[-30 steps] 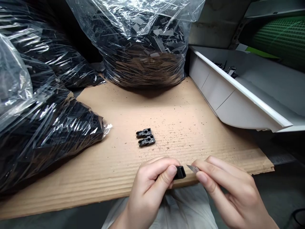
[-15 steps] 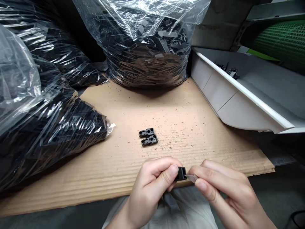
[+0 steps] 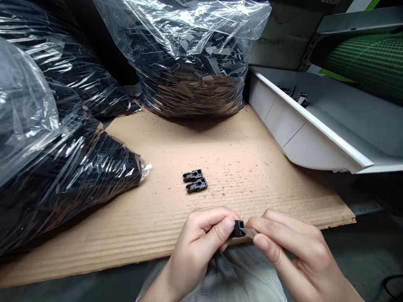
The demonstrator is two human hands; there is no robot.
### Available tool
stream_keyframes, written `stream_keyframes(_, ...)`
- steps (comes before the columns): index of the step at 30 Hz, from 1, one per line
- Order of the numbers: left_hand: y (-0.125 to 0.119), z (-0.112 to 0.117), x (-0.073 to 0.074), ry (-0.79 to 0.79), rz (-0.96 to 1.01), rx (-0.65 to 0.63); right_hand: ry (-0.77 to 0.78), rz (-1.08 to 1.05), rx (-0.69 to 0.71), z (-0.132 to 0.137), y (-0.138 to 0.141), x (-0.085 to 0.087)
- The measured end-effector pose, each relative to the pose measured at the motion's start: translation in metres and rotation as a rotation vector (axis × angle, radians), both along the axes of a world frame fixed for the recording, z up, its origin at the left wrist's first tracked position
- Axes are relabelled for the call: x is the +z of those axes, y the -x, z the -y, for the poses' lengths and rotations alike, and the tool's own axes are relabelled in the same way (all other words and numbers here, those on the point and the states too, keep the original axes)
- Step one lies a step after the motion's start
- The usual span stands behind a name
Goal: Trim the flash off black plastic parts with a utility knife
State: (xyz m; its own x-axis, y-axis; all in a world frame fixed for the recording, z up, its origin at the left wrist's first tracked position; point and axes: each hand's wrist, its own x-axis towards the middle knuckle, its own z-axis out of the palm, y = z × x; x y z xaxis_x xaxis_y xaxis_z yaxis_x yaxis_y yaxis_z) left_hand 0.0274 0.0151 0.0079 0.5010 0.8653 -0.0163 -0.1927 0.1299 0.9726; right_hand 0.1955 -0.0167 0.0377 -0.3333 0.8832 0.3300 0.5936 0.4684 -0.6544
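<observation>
Between the thumb and fingers of my left hand is a small black plastic part, its open end facing right. My right hand pinches a thin, pointed metal blade. The blade's tip meets the open end of the part; how deep it reaches I cannot tell. Beyond my hands, two black plastic clips lie side by side on the cardboard sheet. Most of the held part is hidden by my left fingers.
A clear plastic bag full of black parts stands at the back. More bags of black parts fill the left side. On the right sits a grey tray with several black pieces inside. Tiny black shavings dot the cardboard.
The blade in my right hand has moved slightly left, so its tip overlaps the part's open end more. My left hand holds the part almost still. The view has shifted a little.
</observation>
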Motion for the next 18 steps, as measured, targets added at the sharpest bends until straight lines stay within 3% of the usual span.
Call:
stream_keyframes(4, 0.001, 0.003, 0.000, -0.080, -0.056, 0.018, 0.009, 0.032, -0.005, 0.000, -0.001, -0.003)
stream_keyframes(9, -0.002, 0.003, 0.003, -0.283, -0.146, 0.110, -0.014, 0.113, -0.154, -0.003, -0.004, -0.008)
stream_keyframes(18, -0.005, 0.007, -0.002, -0.423, -0.255, 0.196, -0.071, 0.111, -0.092, 0.008, 0.006, -0.006)
